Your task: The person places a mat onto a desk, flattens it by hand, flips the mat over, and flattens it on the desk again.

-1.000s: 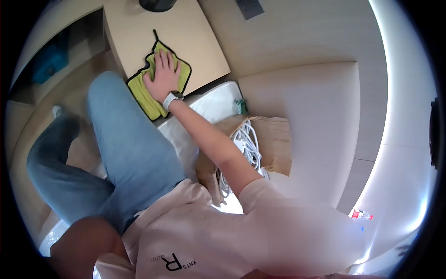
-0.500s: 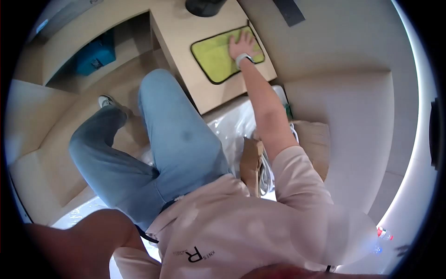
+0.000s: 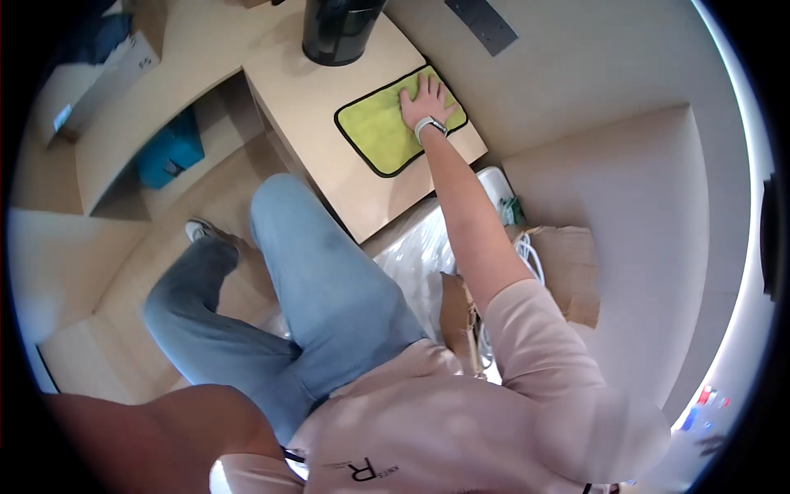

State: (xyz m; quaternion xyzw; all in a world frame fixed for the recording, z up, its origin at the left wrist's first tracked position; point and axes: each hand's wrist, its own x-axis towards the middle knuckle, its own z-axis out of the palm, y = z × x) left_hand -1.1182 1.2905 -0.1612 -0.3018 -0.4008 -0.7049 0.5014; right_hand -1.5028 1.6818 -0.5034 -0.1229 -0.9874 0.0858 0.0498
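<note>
My right hand (image 3: 427, 104) lies palm down, fingers spread, on the upper right part of a yellow-green cloth (image 3: 376, 136) with a black border. The cloth is spread flat on a light wood surface (image 3: 304, 123), near the edge along the padded wall. A light-coloured watch (image 3: 429, 127) is on my right wrist. Of my left arm (image 3: 173, 428), only the upper part shows at the bottom left; my left hand is out of view.
A dark cylindrical container (image 3: 339, 33) stands beyond the cloth. A teal box (image 3: 171, 150) sits in the open shelf on the left. Beside my right arm are torn cardboard (image 3: 568, 263), white cable (image 3: 531, 255) and clear plastic wrapping (image 3: 415, 251).
The view has shifted, so the container shows more fully and the surface appears lower. My right hand stays flat on about the same part of the cloth.
</note>
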